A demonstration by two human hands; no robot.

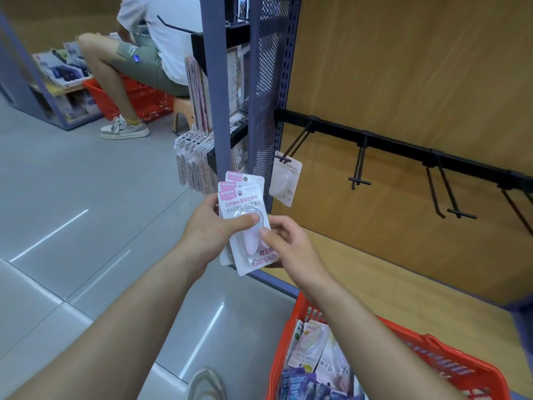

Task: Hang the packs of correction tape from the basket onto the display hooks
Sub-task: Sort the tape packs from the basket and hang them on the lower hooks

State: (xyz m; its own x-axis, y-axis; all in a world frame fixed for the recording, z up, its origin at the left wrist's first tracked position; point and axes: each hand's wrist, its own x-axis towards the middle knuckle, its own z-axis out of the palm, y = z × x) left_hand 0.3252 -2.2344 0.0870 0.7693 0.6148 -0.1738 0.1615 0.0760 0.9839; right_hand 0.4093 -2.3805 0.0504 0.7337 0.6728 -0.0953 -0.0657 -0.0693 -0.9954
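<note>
You gripped the stack of packs (245, 184) upright, holes uppermost, in your left hand (212, 232) while your right hand (291, 249) pinched the front pack (261, 259) by its lower edge, and the nearest hook (298, 140), already carrying one hung pack (285, 183), lay just above and to the right, closer to your right hand.

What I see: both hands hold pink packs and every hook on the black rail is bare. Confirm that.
Wrong on one point: the head view shows the leftmost hook already carrying a hung pack. The other hooks on the black rail are bare, and the left hand and right hand do hold pink packs.
</note>
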